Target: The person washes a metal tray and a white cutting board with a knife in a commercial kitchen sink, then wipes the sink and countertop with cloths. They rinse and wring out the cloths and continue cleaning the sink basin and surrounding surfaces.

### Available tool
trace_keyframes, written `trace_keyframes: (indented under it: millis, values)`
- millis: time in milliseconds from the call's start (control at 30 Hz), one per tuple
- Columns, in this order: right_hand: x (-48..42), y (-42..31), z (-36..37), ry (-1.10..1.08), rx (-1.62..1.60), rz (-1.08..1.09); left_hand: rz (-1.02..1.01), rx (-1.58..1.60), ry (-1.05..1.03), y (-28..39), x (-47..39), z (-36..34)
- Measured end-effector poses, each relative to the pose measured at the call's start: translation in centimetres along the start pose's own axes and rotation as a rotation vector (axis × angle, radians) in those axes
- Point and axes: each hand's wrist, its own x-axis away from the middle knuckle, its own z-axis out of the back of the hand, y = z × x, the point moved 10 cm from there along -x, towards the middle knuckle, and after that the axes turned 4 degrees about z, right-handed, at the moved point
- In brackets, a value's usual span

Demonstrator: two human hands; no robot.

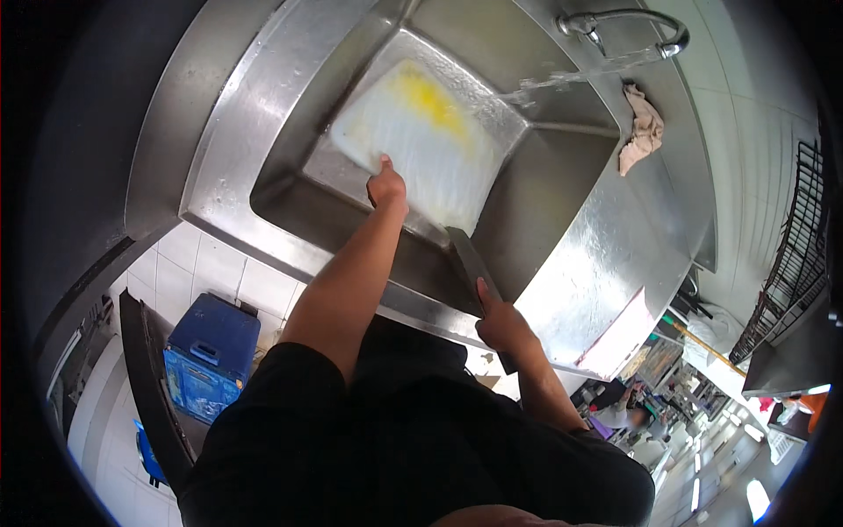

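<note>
A white cutting board (421, 155) with a yellow patch lies tilted in a deep stainless-steel sink (553, 191). My left hand (387, 184) grips the board's near edge, one finger resting on its face. In my right hand (508, 328) is a long, flat, dark-grey blade-like tool (474, 260); its far end meets the board's lower right corner. I cannot tell exactly what kind of tool it is. From the chrome tap (625, 26) at the upper right, a stream of water (560, 80) runs towards the board.
A crumpled beige cloth (641, 132) lies on the steel ledge right of the sink. Beside it extends a steel drainboard (593, 263). A blue plastic bin (211, 356) stands below left. At far right are a wire rack (787, 250) and, in the distance, a person (619, 415).
</note>
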Motion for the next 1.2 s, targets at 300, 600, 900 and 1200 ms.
trace_keyframes:
  millis: [300,600,900,1200]
  values:
    - [-5.1,1.2,1.4,0.145,0.02,-0.021,-0.002,0.071,-0.034,0.0,2.6,0.0]
    - [-6.4,-0.2,2.6,0.063,0.054,-0.055,-0.041,0.053,-0.058,-1.4,-0.5,-1.6]
    - [-4.5,-0.9,0.7,0.199,0.215,0.123,-0.003,-0.015,0.001,-1.1,0.9,-0.4]
    - [-4.5,-0.8,3.7,0.108,0.011,0.016,-0.006,0.255,-0.211,-1.5,0.4,-2.8]
